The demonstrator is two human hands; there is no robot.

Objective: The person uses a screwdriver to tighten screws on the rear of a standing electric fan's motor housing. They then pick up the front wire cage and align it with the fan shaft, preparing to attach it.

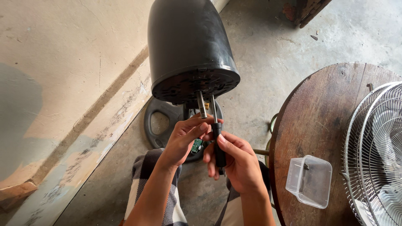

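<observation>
The right hand [234, 161] grips a black-handled screwdriver [217, 142] pointed up into the underside of a black fan motor housing [188, 46], while the left hand [184, 138] pinches its metal shaft [202, 104] above the floor.

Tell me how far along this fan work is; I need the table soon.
Done: metal wire fan grille is off, lying on the round wooden table. In hand: right hand drives a black-handled screwdriver into the black plastic motor housing; left hand steadies. Left: housing remains closed.
</observation>
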